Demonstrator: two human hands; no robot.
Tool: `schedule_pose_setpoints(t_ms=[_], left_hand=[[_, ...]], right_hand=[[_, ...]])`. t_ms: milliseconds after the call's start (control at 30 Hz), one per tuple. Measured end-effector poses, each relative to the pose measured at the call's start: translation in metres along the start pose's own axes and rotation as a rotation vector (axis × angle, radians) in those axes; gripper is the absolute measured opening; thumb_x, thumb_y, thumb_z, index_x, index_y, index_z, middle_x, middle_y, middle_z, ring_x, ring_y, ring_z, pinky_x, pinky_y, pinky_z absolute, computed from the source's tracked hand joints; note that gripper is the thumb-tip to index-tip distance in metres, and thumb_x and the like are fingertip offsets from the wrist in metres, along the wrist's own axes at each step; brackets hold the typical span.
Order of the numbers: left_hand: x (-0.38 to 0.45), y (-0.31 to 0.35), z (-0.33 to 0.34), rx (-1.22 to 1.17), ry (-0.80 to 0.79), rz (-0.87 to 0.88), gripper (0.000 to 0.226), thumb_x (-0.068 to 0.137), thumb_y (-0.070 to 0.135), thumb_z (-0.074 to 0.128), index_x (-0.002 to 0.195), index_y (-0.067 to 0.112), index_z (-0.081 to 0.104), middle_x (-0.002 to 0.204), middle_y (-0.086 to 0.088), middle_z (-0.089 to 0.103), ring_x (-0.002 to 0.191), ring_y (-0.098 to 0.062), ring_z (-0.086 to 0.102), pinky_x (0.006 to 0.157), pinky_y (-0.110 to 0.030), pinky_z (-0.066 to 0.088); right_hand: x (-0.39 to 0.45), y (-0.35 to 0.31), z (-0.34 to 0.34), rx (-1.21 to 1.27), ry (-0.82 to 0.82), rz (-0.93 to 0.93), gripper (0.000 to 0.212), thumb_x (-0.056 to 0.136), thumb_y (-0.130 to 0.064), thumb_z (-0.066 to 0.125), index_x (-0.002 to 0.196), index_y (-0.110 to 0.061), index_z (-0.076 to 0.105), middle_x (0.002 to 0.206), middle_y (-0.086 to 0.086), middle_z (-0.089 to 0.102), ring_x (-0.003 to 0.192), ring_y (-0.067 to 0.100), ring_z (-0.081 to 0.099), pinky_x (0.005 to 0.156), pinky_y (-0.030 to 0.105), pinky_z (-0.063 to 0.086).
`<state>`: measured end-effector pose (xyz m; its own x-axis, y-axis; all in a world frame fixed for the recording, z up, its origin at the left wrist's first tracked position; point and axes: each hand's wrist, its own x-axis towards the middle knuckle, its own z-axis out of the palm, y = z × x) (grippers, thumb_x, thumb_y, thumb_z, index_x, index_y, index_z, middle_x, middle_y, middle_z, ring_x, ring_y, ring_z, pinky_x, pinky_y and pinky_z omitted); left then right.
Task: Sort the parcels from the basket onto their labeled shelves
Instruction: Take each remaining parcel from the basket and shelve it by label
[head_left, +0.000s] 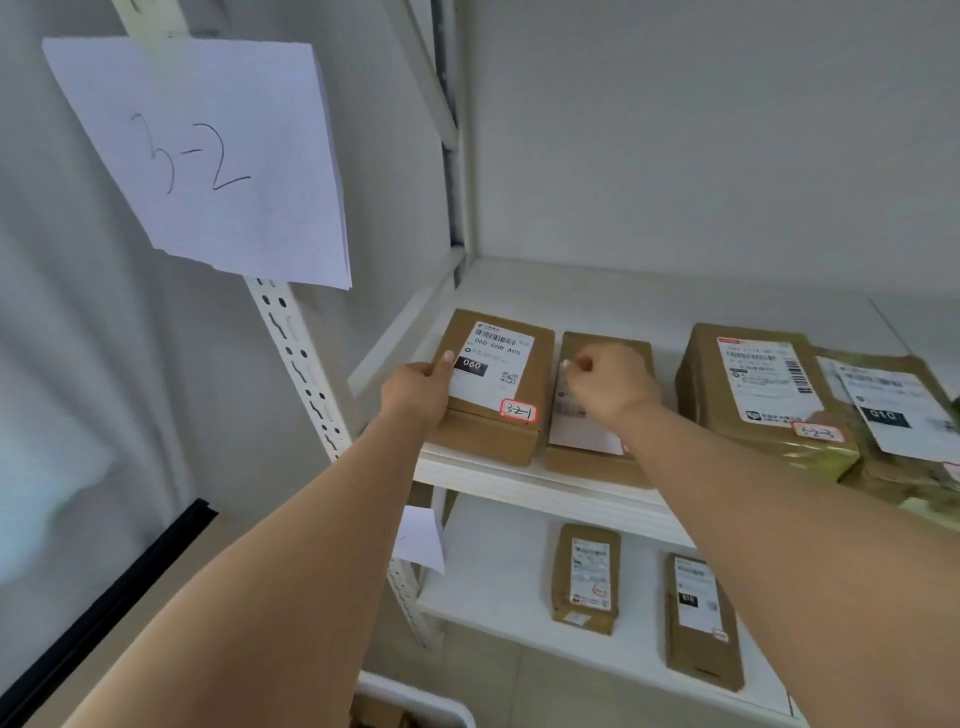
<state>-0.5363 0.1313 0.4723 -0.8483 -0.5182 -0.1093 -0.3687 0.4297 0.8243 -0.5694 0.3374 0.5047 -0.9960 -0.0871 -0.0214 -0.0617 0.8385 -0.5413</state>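
Nearest, two bare forearms reached up from the bottom of the frame toward the white shelf (524, 480), with a lower shelf (498, 587) beneath carrying two small brown parcels (587, 579), both lying flat with labels up. On the upper shelf the left hand (418, 389) gripped the left edge of the parcel marked 3-2-1 (493, 384), thumb on top over the white label and fingers wrapped down the side; its grip was narrow and closed on that box, likely squaring it up at the shelf's left end so the handwritten tag faced out. Just beside it, the right hand (605, 382) rested on a second parcel (597, 410), fingers curled with the tips at the label; whether that grip actually pinched the box or only pressed on it could not be told. The two boxes sat side by side, near touching, at the front edge. Further right sat a bigger taped parcel (753, 389) tagged 3-2-3, overlapping another at the frame edge. Up on the rack post hung a paper sign (208, 156) reading 3-2, matching the tags, so placement looked correct
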Motion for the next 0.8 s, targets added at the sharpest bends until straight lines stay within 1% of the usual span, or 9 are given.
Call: schedule_pose_setpoints(t_ms=[67, 167, 233, 333, 467, 500, 567, 633, 800], left_hand=[[0.005, 0.000, 0.007, 0.036, -0.029, 0.022, 0.048, 0.096, 0.051, 0.043, 0.088, 0.010, 0.067, 0.074, -0.004, 0.060, 0.079, -0.027, 0.056, 0.076, -0.033, 0.046], [0.009, 0.001, 0.016, 0.080, -0.027, 0.051, 0.049, 0.098, 0.049, 0.040, 0.090, 0.007, 0.064, 0.075, -0.005, 0.058, 0.082, -0.028, 0.055, 0.077, -0.034, 0.045], [0.011, 0.002, 0.020, 0.099, -0.017, 0.051, 0.049, 0.099, 0.048, 0.039, 0.092, 0.006, 0.063, 0.084, -0.009, 0.060, 0.088, -0.030, 0.056, 0.080, -0.035, 0.046], [0.014, 0.001, 0.024, 0.169, 0.004, 0.062, 0.046, 0.100, 0.046, 0.038, 0.084, 0.008, 0.059, 0.080, -0.008, 0.057, 0.089, -0.032, 0.057, 0.070, -0.031, 0.040], [0.012, -0.003, 0.027, 0.243, -0.001, 0.087, 0.049, 0.100, 0.048, 0.032, 0.095, 0.009, 0.061, 0.086, -0.009, 0.060, 0.086, -0.028, 0.057, 0.060, -0.029, 0.037], [0.011, -0.002, 0.025, 0.259, 0.003, 0.100, 0.050, 0.101, 0.049, 0.030, 0.100, 0.009, 0.061, 0.092, -0.011, 0.063, 0.087, -0.028, 0.056, 0.063, -0.031, 0.040], [0.007, 0.004, 0.021, 0.302, 0.013, 0.136, 0.053, 0.101, 0.050, 0.028, 0.114, 0.009, 0.059, 0.106, -0.015, 0.063, 0.099, -0.031, 0.055, 0.082, -0.039, 0.046], [0.000, 0.012, 0.016, 0.352, 0.036, 0.186, 0.054, 0.100, 0.049, 0.029, 0.125, 0.008, 0.055, 0.116, -0.017, 0.060, 0.113, -0.034, 0.050, 0.093, -0.045, 0.044], [-0.035, 0.014, -0.002, 0.382, 0.105, 0.264, 0.044, 0.101, 0.040, 0.037, 0.131, 0.013, 0.055, 0.122, -0.012, 0.058, 0.121, -0.030, 0.044, 0.094, -0.044, 0.045]], right_hand=[[0.001, 0.005, 0.000, -0.124, -0.002, -0.025, 0.021, 0.096, -0.026, 0.049, 0.100, -0.017, 0.068, 0.096, 0.005, 0.065, 0.090, 0.024, 0.060, 0.073, 0.031, 0.050], [0.001, 0.012, 0.000, -0.245, 0.005, -0.061, 0.023, 0.095, -0.022, 0.051, 0.110, -0.017, 0.067, 0.114, 0.007, 0.063, 0.107, 0.027, 0.057, 0.081, 0.034, 0.052], [0.002, 0.016, 0.002, -0.291, 0.019, -0.085, 0.025, 0.095, -0.022, 0.051, 0.113, -0.018, 0.067, 0.118, 0.008, 0.060, 0.117, 0.027, 0.050, 0.084, 0.034, 0.051], [0.002, 0.017, 0.005, -0.302, -0.024, -0.109, 0.024, 0.095, -0.021, 0.052, 0.113, -0.018, 0.067, 0.117, 0.008, 0.059, 0.128, 0.028, 0.038, 0.092, 0.038, 0.048], [0.000, 0.015, 0.007, -0.305, -0.074, -0.105, 0.027, 0.095, -0.024, 0.054, 0.119, -0.019, 0.066, 0.123, 0.009, 0.054, 0.133, 0.027, 0.033, 0.098, 0.041, 0.046], [-0.001, 0.014, 0.006, -0.313, -0.075, -0.107, 0.027, 0.095, -0.025, 0.055, 0.119, -0.019, 0.066, 0.124, 0.009, 0.054, 0.134, 0.027, 0.031, 0.098, 0.041, 0.046], [-0.004, 0.010, 0.006, -0.322, -0.058, -0.118, 0.028, 0.096, -0.025, 0.053, 0.119, -0.016, 0.065, 0.125, 0.011, 0.053, 0.133, 0.028, 0.032, 0.098, 0.041, 0.045], [-0.008, 0.007, 0.005, -0.313, -0.014, -0.137, 0.028, 0.096, -0.024, 0.051, 0.119, -0.015, 0.063, 0.125, 0.012, 0.053, 0.130, 0.029, 0.035, 0.097, 0.041, 0.045], [-0.026, -0.006, 0.003, -0.264, 0.031, -0.248, 0.027, 0.096, -0.023, 0.053, 0.118, -0.012, 0.063, 0.124, 0.011, 0.054, 0.124, 0.028, 0.040, 0.095, 0.040, 0.045]])
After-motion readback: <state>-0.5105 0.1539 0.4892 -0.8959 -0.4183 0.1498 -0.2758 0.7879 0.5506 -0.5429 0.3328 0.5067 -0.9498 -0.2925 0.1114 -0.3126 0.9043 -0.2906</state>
